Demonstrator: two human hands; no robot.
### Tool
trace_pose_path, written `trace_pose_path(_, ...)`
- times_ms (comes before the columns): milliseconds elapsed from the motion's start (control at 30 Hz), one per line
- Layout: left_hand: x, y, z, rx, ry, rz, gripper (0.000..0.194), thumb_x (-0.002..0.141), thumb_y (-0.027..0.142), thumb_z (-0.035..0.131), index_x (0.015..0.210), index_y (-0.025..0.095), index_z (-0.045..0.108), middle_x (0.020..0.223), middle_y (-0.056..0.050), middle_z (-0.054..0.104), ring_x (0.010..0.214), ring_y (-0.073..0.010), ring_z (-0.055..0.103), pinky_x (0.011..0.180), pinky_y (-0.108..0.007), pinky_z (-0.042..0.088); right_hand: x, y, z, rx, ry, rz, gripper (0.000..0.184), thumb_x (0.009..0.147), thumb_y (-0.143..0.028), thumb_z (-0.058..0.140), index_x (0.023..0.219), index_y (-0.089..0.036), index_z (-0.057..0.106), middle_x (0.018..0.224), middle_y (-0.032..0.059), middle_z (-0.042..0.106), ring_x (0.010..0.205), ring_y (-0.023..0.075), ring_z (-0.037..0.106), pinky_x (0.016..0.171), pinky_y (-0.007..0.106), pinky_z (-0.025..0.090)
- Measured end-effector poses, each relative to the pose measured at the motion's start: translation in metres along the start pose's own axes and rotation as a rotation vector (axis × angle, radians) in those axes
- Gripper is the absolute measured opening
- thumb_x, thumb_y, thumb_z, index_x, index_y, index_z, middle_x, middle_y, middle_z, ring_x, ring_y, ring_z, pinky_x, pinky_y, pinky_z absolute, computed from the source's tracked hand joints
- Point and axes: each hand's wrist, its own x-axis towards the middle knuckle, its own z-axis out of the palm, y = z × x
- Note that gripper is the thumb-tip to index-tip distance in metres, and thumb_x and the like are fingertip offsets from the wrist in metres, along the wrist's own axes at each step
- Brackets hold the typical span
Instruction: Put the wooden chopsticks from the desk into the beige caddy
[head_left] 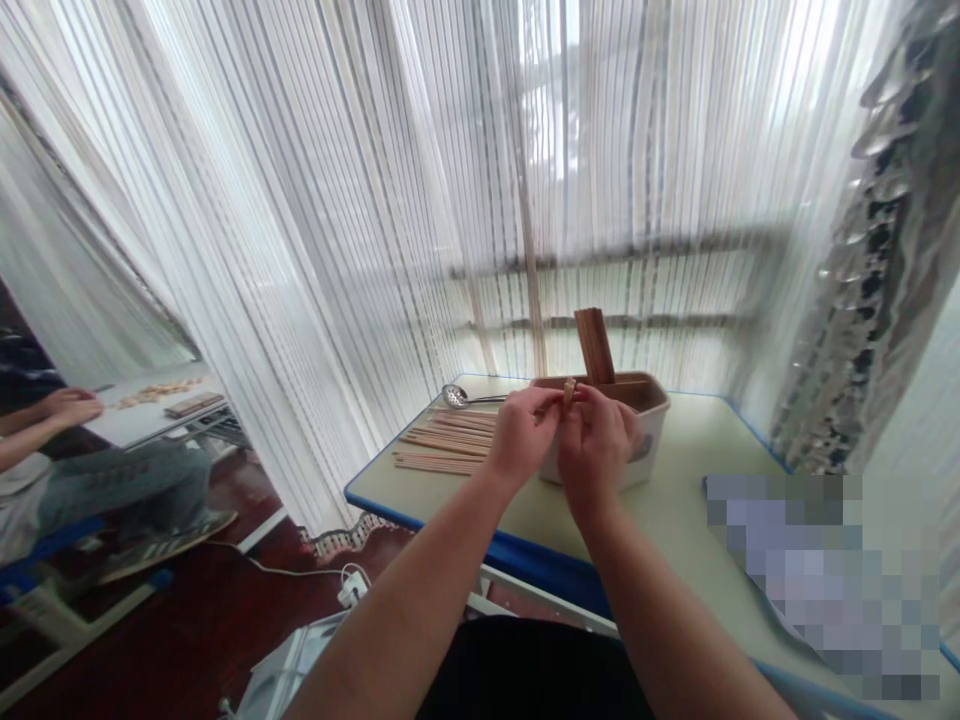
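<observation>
My left hand and my right hand meet above the near side of a light plastic box. Both are closed, their fingertips pinching a small tan, wood-coloured piece; its exact kind is too small to tell. Inside the box, a bundle of brown chopsticks stands upright, tilted slightly left. Loose chopsticks lie in groups on the table left of my left hand, their right ends hidden behind it. Behind them rests a metal slotted ladle, its handle reaching toward the box.
The cream table has a blue edge, with a sheer curtain behind it. A pixelated bluish item lies at the right. At far left, another person's hands rest by a second table. A cable and white plug are below.
</observation>
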Motion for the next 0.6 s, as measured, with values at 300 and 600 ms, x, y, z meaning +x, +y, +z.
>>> trace_pose_path(300,-0.021,-0.025,-0.016,0.058,0.339,-0.251,0.023,0.082,0.023,0.057,0.104,0.016,0.062,0.096,-0.005,0.066,0.064,-0.0101,0.052,0.065,-0.024,0.046,0.002,-0.005,-0.007,0.036,0.085,-0.040,0.017,0.081,-0.019,0.051,0.096,-0.018,0.060,0.094,0.0092,0.064,0.094,0.0249,0.053,0.090,0.045,0.036)
trace_pose_path(600,-0.089,-0.100,-0.110,0.581,0.254,-0.385,0.019,0.078,0.015,0.055,0.094,0.017,0.064,0.096,-0.007,0.064,0.095,-0.0190,0.057,0.090,-0.032,0.043,-0.040,-0.028,-0.004,0.282,-0.579,-0.619,0.017,0.081,-0.018,0.053,0.097,-0.019,0.057,0.099,0.0086,0.061,0.097,0.0214,0.055,0.085,0.035,0.046)
